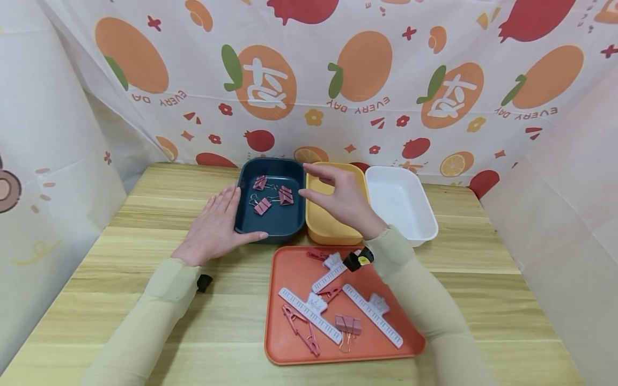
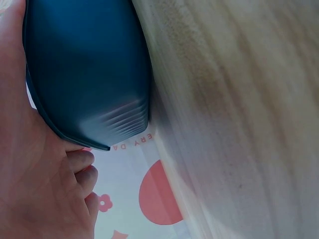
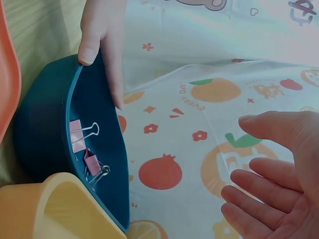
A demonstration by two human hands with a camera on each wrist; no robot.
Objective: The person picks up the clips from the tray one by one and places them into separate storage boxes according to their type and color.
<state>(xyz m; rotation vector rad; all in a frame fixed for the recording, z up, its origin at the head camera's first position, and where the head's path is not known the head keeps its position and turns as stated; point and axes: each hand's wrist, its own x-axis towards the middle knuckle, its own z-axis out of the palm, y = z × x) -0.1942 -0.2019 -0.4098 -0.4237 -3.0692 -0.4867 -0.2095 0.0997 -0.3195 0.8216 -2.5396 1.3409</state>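
In the head view a dark blue bin holds several pink binder clips. My left hand rests along its left side, thumb over the near rim and fingers extended at the left rim. Above the yellow bin hovers my right hand, thumb and fingers apart with nothing between them, the tips near the blue bin's right rim. The right wrist view shows the right hand with spread fingers, away from the blue bin. In the left wrist view the left hand lies against the blue bin.
A white bin stands right of the yellow one. Nearer, an orange tray bears white ruler-shaped clips, red-pink clips and a pink binder clip. A patterned cloth hangs behind the bins.
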